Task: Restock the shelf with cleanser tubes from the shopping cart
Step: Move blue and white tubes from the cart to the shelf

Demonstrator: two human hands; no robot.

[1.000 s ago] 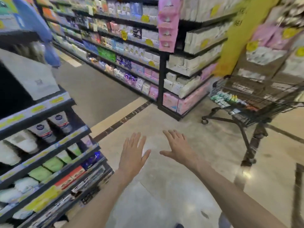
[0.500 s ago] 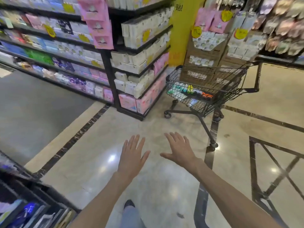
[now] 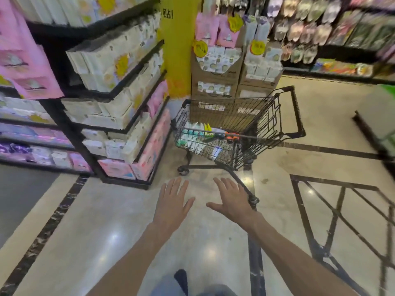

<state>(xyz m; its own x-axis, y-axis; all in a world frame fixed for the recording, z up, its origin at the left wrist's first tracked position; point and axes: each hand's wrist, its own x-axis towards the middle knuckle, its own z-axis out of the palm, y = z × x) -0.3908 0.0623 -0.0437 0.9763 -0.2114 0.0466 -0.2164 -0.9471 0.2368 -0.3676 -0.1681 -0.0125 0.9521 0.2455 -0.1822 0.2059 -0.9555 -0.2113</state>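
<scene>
A black wire shopping cart (image 3: pixel 284 124) stands on the shop floor ahead of me, its handle to the right. In its basket lie cleanser tubes (image 3: pixel 195 135), white, pale green and yellow, with a small orange item beside them. My left hand (image 3: pixel 173 202) and my right hand (image 3: pixel 232 199) are stretched out side by side, palms down, fingers straight and spread, holding nothing. Both hover over the floor just short of the cart's near wheels. The cleanser shelf is out of view.
A black shelving unit (image 3: pixel 119 116) with white and pink packs stands left of the cart. Behind the cart are a yellow pillar (image 3: pixel 177 50) and stacked cardboard display boxes (image 3: pixel 215 80). More shelves with hanging goods run along the back right. Polished floor lies around me.
The view has swung right, away from the cleanser shelf, and the cart has come closer and toward the centre. Both hands keep the same open, outstretched pose.
</scene>
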